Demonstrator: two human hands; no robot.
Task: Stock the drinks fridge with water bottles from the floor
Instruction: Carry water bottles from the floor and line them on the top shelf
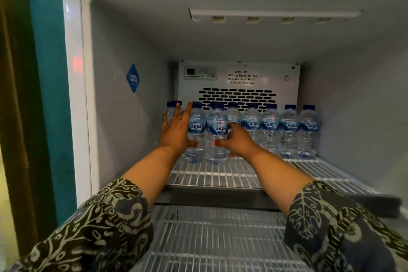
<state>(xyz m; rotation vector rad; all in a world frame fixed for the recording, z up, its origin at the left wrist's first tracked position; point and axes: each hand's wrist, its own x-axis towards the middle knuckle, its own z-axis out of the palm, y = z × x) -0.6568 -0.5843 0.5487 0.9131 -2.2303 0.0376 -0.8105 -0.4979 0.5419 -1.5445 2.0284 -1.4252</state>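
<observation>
Left hand (176,130) is lying open, fingers (187,110) straight and spread, pressing flat against the left-end bottles; their blue caps are showing just past the fingertips. Just right of its thumb the front bottle (217,128) is standing upright on the wire shelf (220,174), slightly forward of the row (289,126). Right hand (237,141) is grasping it low, thumb across the front and fingers curling round its right side. Step in hand looks like seating this bottle. It is probably best slid back rather than lifted, so the base is not catching a wire, with the flat left hand bracing the neighbours against tipping. Let go only once it touches them. Beyond the right fingers the row is running to the fridge wall. Bottles are small, clear, blue-capped, with blue AQUA labels facing out.
</observation>
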